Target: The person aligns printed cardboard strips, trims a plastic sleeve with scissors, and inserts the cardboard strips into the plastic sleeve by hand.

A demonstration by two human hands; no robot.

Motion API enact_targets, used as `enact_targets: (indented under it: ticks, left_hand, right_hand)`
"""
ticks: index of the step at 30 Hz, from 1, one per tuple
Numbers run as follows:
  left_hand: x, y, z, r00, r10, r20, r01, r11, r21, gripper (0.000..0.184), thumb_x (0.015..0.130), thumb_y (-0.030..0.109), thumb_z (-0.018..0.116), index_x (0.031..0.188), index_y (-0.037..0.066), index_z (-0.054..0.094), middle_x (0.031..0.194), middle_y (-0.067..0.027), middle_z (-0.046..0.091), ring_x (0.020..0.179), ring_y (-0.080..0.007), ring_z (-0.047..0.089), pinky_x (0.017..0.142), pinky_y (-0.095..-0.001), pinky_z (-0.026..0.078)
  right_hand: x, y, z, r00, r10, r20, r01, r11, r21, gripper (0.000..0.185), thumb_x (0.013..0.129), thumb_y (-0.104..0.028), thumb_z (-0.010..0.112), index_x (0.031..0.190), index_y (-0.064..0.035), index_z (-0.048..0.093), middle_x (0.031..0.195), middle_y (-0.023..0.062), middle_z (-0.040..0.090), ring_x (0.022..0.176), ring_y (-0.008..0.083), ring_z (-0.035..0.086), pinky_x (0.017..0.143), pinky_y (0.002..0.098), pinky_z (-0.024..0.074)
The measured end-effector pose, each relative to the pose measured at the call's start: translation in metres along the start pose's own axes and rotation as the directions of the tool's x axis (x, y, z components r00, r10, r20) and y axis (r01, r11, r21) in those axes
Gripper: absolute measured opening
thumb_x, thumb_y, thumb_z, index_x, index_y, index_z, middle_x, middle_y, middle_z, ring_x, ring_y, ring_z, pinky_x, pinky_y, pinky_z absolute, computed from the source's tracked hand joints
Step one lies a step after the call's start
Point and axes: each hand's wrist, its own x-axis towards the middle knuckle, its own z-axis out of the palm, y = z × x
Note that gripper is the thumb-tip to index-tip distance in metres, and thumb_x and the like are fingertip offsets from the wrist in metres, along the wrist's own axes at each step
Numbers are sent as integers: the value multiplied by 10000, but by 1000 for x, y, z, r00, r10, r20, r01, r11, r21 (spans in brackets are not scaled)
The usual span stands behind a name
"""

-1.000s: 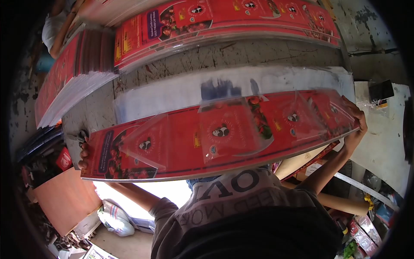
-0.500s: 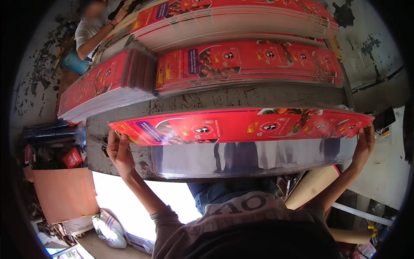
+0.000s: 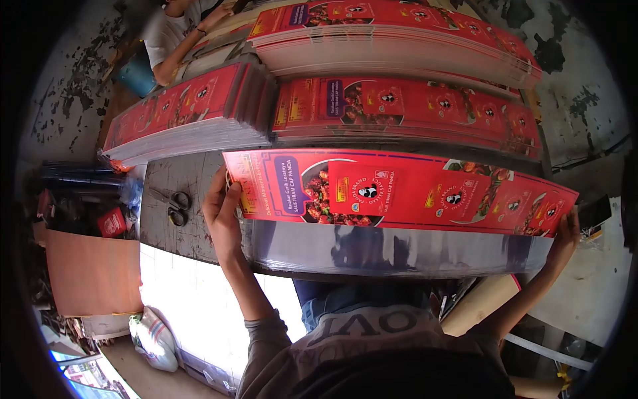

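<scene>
A long red printed strip (image 3: 412,193) with food pictures and panda logos is stretched between my two hands, its printed face towards me. My left hand (image 3: 222,209) is closed on its left end, thumb in front. At the other end, the fingers of my right hand (image 3: 565,233) pinch the lower right corner. Below the strip, a stack of shiny clear plastic sheets (image 3: 392,251) lies along the near table edge, partly covered by it. Black-handled scissors (image 3: 177,207) rest on the table to the left of my left hand.
Stacks of similar red strips stand at the left (image 3: 189,136), in the middle (image 3: 405,110) and at the back (image 3: 399,46) of the worn table (image 3: 199,236). Another person's arm (image 3: 179,53) is at the far left, near a blue bucket (image 3: 138,74).
The strip has turned its face more towards me, and its left end has moved right with my left hand. My view has shifted, bringing the scissors into plain sight.
</scene>
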Motion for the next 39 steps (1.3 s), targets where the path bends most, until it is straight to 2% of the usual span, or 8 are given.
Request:
enact_targets:
  ticks: [3,16,18,20,24,30,33,39]
  left_hand:
    - [-3,7,5,1000,-14,0,14,1000,-12,364,781,72,468,1114,-74,478,994,-105,561,885,-127,513,823,-244,341]
    - [-10,9,15,981,-192,41,196,973,-122,399,731,45,402,1094,-104,476,945,-172,576,813,-153,562,732,-234,428]
    - [-14,3,21,978,-209,3,209,977,46,436,731,87,408,1114,-117,447,967,-191,568,827,-173,574,770,-250,422]
    - [-16,-13,22,993,-112,-42,116,987,115,395,731,80,396,1075,-84,501,896,-163,591,747,-158,562,687,-237,428]
    - [-20,-15,18,989,-134,-65,146,958,246,382,740,100,375,1046,-68,530,801,-167,602,738,-154,559,702,-246,417]
    - [-21,-23,15,963,-237,-129,227,970,-89,521,865,340,262,1052,-80,508,925,-167,578,824,-185,556,764,-265,406]
    - [-22,-24,12,935,-346,-80,321,919,-228,608,871,420,203,1067,-75,496,944,-161,566,857,-195,549,778,-281,405]
    - [-21,-19,15,933,-358,-33,329,888,-320,656,868,459,174,1072,-78,490,951,-162,568,860,-201,554,784,-288,410]
  right_hand:
    - [2,-9,4,1000,23,-6,-23,995,94,319,805,-83,483,1097,45,493,1046,85,534,941,137,501,841,269,366]
    - [6,1,6,990,118,74,-102,977,-187,386,792,-131,464,1143,28,482,1017,75,556,913,122,501,817,243,375]
    - [22,46,-12,996,85,39,-73,964,-257,376,800,-156,440,1127,19,502,1036,85,552,927,132,499,824,246,374]
    - [36,87,-29,966,-158,203,237,853,-465,388,809,-193,408,1110,30,509,1043,115,559,939,160,509,824,265,379]
    - [24,59,-7,997,-54,50,74,788,-612,394,827,-249,399,1095,17,515,988,157,586,881,209,546,798,306,397]
    - [25,61,-16,986,-49,159,144,735,-663,412,863,-264,382,1105,53,487,1033,187,560,926,235,529,822,317,380]
    - [20,60,-8,980,-154,124,197,773,-603,355,866,-208,394,1062,73,488,949,165,577,810,188,512,747,312,397]
    - [19,64,-9,991,-96,96,134,824,-551,338,861,-199,409,1028,78,510,888,136,582,784,177,509,720,316,410]
